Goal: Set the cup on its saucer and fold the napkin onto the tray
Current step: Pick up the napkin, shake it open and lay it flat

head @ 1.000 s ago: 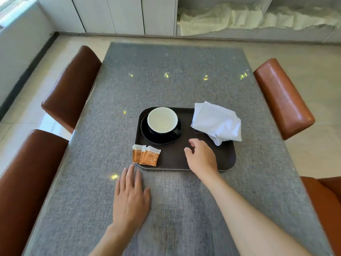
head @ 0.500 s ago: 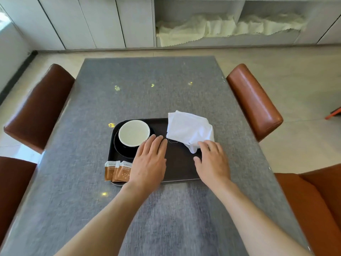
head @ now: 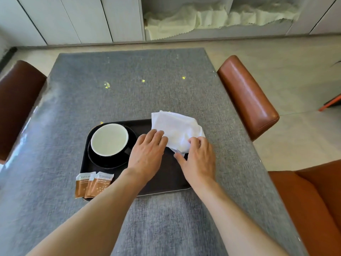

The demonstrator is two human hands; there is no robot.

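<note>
Cup: the cup [head: 109, 139], white inside and black outside, stands upright on its black saucer [head: 103, 161] in the left part of the tray.
Tray: the dark tray [head: 167, 180] lies on the grey bench [head: 120, 93], close to the person's edge.
Napkin: the white napkin [head: 175, 128] lies crumpled over the far right corner of the tray, part of it hanging past the rim onto the bench.
Left hand: the left hand [head: 147, 154] is palm down over the middle of the tray, fingers spread flat with their tips on the napkin's near left edge; it grips nothing.
Right hand: the right hand [head: 199, 159] pinches the napkin's near right corner, the fingers curled over the cloth and the thumb below it.
Packets: three orange and white packets [head: 92, 184] lie fanned over the tray's near left corner, partly on the bench.
Chairs: brown leather chairs [head: 247, 95] stand along both sides of the bench.
Background: pale cloth [head: 212, 17] is heaped in an open cabinet shelf beyond the bench.
</note>
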